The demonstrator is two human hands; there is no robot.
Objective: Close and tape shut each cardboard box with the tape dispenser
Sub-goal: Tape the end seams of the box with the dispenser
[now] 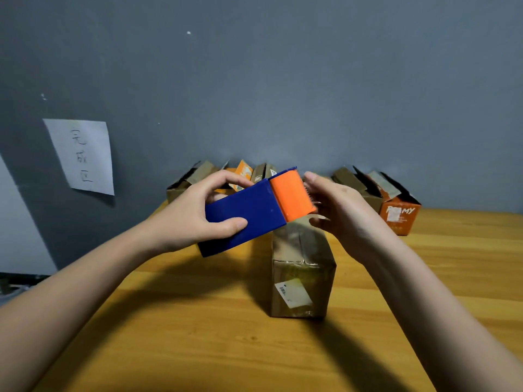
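— What's the left hand [198, 213] doing?
— Gripping the blue-and-orange tape dispenser [254, 210], held in the air above the brown cardboard box [302, 267] standing on the wooden table [198, 335].
— And the right hand [339, 207]?
— Fingers curled at the dispenser's orange end; what they pinch, I cannot tell.

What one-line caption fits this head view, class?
Left hand grips a blue-and-orange tape dispenser above a brown box; right hand at its cutter end.

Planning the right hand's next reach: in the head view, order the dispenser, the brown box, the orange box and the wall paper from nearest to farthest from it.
1. Dispenser, touching its fingers.
2. Brown box, just below.
3. Orange box, back right.
4. Paper, far left wall.
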